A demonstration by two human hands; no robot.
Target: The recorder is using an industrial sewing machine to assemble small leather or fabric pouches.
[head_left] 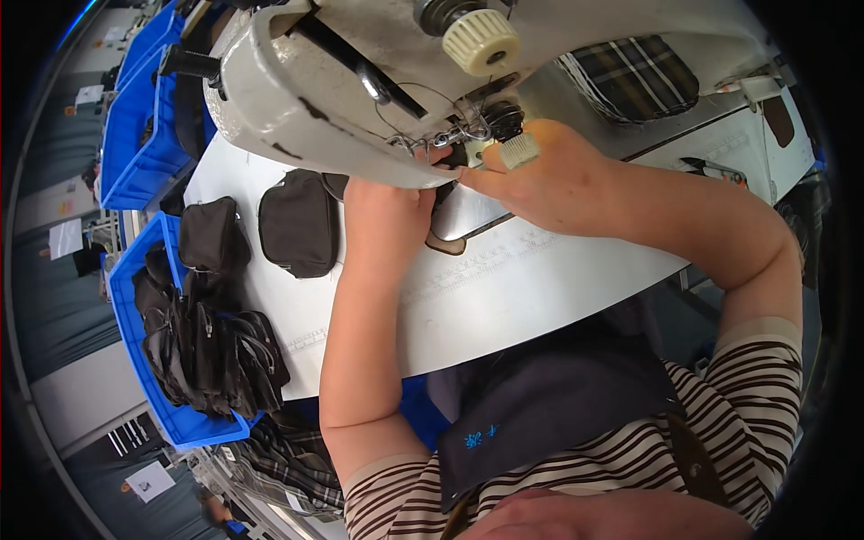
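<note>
Dark cloth (444, 193) is between your two hands, under the arm of the big white sewing machine (270, 99). You can see only a little of it, because the machine and your fingers hide the rest. Your left hand (389, 209) reaches up from below, and its fingers go behind the machine's edge, right by the cloth. You cannot tell if they are pinching it or just pressing on it. Your right hand (560, 175) comes in from the other side, with its fingers bent and its thumb pointing at the cloth. You cannot tell if that one has a grip either, since a ribbed knob (519, 151) is in front of its fingertips. Just left of your left wrist, a black pouch (299, 225) lies flat on the white desk (504, 306). Further left, you have a blue bin (200, 430) with a heap of black pouches (211, 351) in it, and one more pouch (207, 234) is near its far end. Past your right hand, a piece of checked cloth (641, 79) with a frayed edge lies beside the machine. Small snips (715, 169) rest near your right forearm.
</note>
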